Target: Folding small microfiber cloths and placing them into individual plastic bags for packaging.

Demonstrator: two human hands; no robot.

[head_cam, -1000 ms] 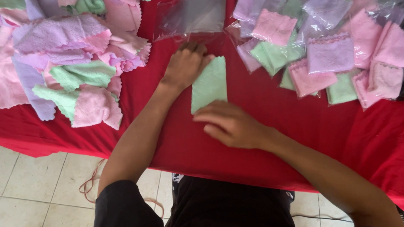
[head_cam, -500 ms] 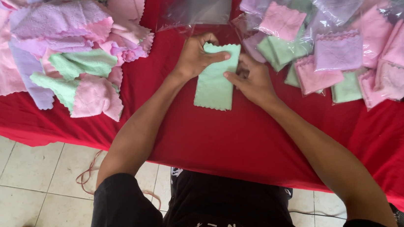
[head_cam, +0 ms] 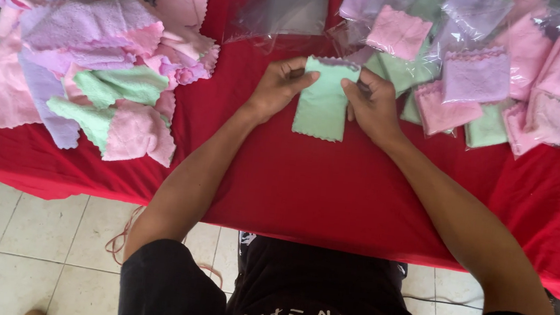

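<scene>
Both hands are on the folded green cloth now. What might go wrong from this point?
1. The left hand and right hand pinch only the top of the folded green cloth; its free lower end may unfold if lifted.
2. The empty clear bag lies loose just beyond and could slide away.
3. The bagged cloths crowd the right hand and may get nudged.

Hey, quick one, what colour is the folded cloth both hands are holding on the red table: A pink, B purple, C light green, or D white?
C: the left hand and right hand pinch the top corners of a folded light green cloth lying on the red tablecloth; the pink and purple cloths lie in the loose pile and the bagged stack off to the sides.
</scene>
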